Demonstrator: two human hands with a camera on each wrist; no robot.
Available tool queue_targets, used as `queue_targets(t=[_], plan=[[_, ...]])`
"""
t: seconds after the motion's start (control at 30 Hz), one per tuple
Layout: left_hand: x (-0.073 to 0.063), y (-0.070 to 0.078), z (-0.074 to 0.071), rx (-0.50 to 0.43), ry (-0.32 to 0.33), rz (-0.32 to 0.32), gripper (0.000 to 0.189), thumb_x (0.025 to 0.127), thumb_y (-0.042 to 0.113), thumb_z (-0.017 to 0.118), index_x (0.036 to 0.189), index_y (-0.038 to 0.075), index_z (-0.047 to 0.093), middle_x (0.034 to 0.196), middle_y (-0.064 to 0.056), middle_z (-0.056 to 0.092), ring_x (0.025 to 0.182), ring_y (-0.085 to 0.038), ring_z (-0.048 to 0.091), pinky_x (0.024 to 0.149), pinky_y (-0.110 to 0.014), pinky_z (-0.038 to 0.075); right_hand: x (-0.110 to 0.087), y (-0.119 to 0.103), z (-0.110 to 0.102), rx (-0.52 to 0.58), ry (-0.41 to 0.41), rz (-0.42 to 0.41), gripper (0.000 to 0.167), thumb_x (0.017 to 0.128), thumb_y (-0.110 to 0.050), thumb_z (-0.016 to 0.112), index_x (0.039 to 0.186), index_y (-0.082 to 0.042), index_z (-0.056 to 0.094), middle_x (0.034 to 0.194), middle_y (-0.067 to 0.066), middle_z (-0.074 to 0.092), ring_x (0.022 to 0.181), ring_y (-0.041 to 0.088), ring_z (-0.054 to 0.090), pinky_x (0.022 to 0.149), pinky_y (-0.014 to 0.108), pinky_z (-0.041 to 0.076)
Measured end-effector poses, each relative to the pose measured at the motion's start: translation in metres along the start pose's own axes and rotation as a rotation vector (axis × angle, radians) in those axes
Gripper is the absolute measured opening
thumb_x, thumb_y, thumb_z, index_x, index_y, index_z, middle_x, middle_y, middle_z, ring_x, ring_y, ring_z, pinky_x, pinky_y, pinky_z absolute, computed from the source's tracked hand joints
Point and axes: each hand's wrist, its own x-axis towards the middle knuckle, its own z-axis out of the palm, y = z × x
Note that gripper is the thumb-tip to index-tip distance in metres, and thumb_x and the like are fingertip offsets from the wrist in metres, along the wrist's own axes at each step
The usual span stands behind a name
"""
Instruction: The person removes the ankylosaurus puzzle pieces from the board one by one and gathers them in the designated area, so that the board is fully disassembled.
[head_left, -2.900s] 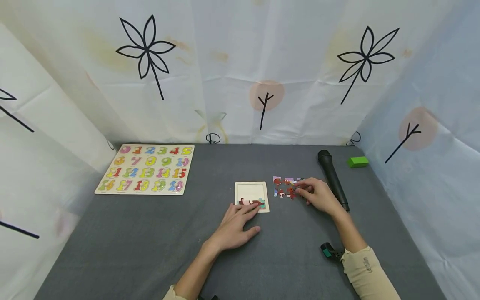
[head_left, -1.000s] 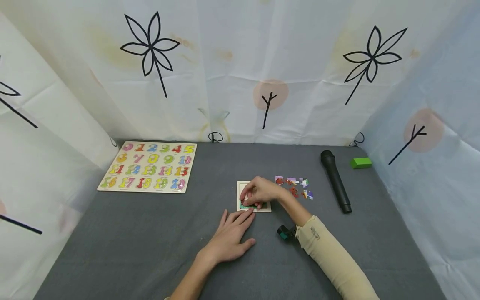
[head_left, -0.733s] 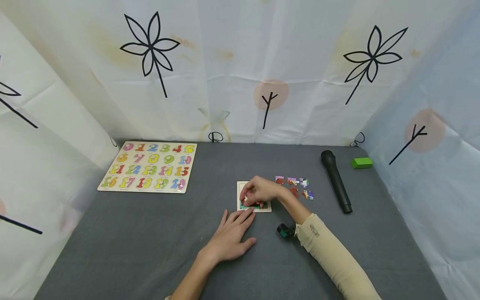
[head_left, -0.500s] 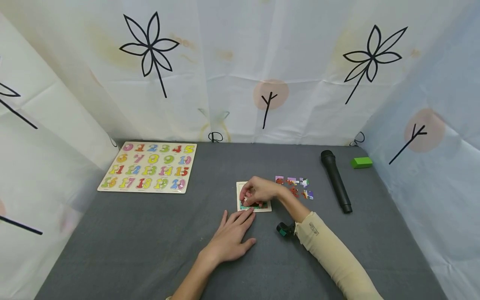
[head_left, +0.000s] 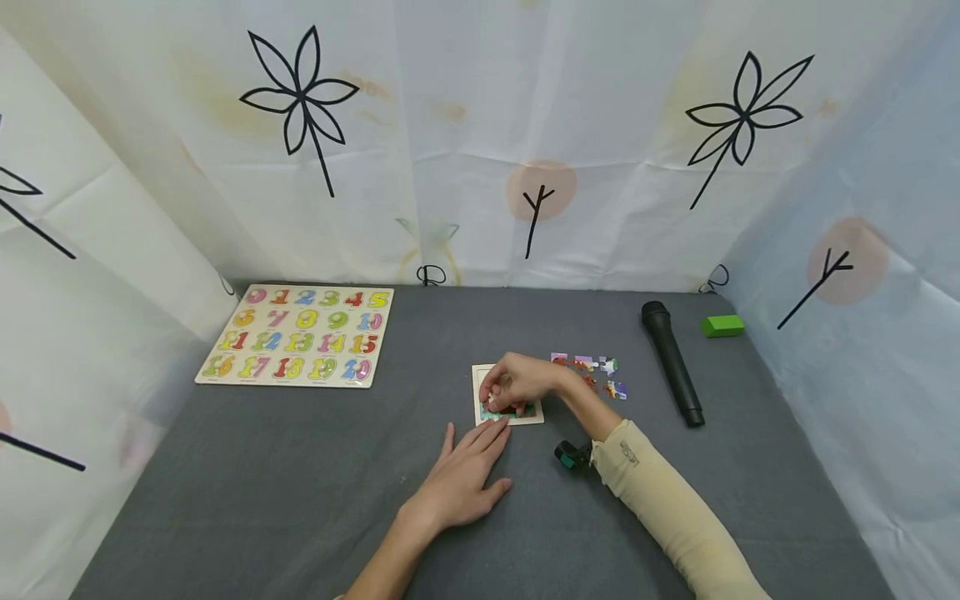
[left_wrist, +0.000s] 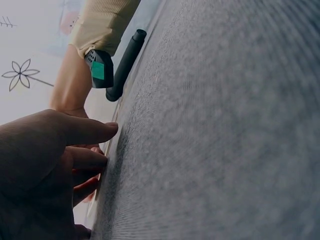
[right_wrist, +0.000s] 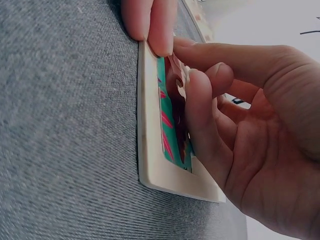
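A small square wooden jigsaw tray (head_left: 480, 377) lies flat on the grey cloth, its near part filled with green, pink and dark red picture pieces (right_wrist: 168, 125). Over it my right hand (head_left: 525, 380) pinches a small jigsaw piece (right_wrist: 178, 75) between thumb and fingertips, low against the filled part. That piece is mostly covered by the fingers. My left hand (head_left: 461, 479) lies with fingers extended, fingertips touching the tray's near edge. In the left wrist view the left hand (left_wrist: 45, 160) shows from the thumb side. Several loose jigsaw pieces (head_left: 608, 365) lie right of the tray.
A number puzzle board (head_left: 296, 336) lies at the back left. A black microphone (head_left: 672, 364) and a green block (head_left: 723, 326) are at the right. Patterned white cloth (head_left: 465, 125) walls the table's back and sides. A black wrist device (head_left: 573, 455) sits by the right sleeve.
My right hand has moved left from the loose pieces to the tray, bringing one piece. It has stayed there over the last second. My left fingers have drawn back to the tray's near edge.
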Motion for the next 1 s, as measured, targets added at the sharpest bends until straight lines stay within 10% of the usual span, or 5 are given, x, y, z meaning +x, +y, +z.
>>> queue_targets(t=[0.37, 1.0], plan=[[0.0017, -0.0025, -0.0008, -0.029, -0.017, 0.021, 0.072, 0.105, 0.033, 0.07, 0.166, 0.007, 0.043, 0.179, -0.002, 0.035, 0.168, -0.027, 0.03, 0.129, -0.081, 0.01, -0.0009, -0.0035, -0.0043, -0.038, -0.013, -0.008, 0.014, 0.1, -0.009, 0.077, 0.111, -0.002, 0.079, 0.099, 0.004, 0.074, 0.06, 0.007, 0.064, 0.06, 0.023, 0.059], [-0.0045, 0.0072, -0.0024, 0.046, 0.002, 0.01, 0.077, 0.103, 0.035, 0.073, 0.167, 0.006, 0.042, 0.18, -0.003, 0.033, 0.163, -0.029, 0.035, 0.129, -0.08, 0.017, -0.0007, 0.0007, 0.0005, 0.033, 0.114, 0.02, 0.011, 0.099, -0.005, 0.075, 0.105, 0.001, 0.082, 0.07, 0.002, 0.072, 0.053, 0.006, 0.059, 0.053, 0.02, 0.052]])
